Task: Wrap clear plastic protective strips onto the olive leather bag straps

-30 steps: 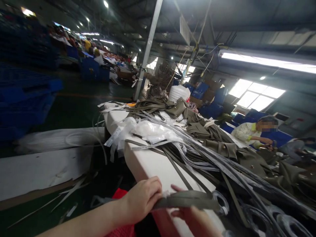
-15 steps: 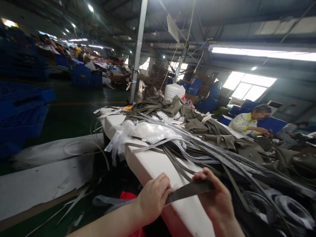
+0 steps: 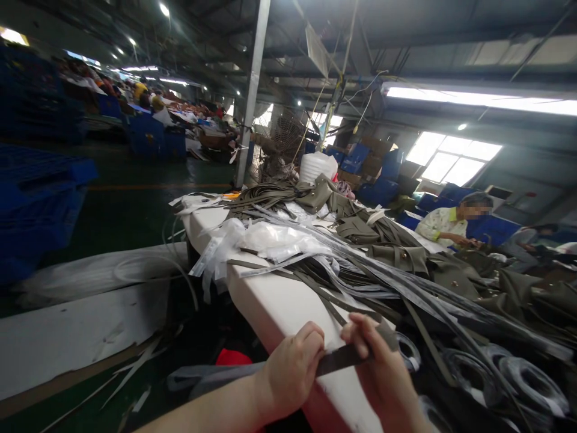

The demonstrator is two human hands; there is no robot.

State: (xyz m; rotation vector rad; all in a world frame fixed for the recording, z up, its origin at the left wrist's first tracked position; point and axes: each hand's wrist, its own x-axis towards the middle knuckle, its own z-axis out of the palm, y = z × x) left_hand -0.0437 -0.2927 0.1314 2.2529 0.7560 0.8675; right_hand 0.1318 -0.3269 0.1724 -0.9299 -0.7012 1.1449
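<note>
My left hand (image 3: 292,370) and my right hand (image 3: 383,376) both pinch one olive-grey strap (image 3: 339,358) just above the near end of the white table (image 3: 279,300). The left fingers close on the strap's left end. The right fingers wrap over its right part, a hand's width away. Behind them lies a heap of similar straps (image 3: 342,282), some wrapped in clear plastic.
Olive bag pieces (image 3: 401,255) and white plastic bags (image 3: 270,237) cover the table. Rolls of tape (image 3: 518,373) lie at the right. A person in a pale shirt (image 3: 451,225) sits at the far right. White boards (image 3: 81,319) lie on the green floor; blue crates (image 3: 40,192) stand left.
Both hands lifted the strap and drew closer together along it; the right hand turned over the strap's top and slid left. The view shifted slightly.
</note>
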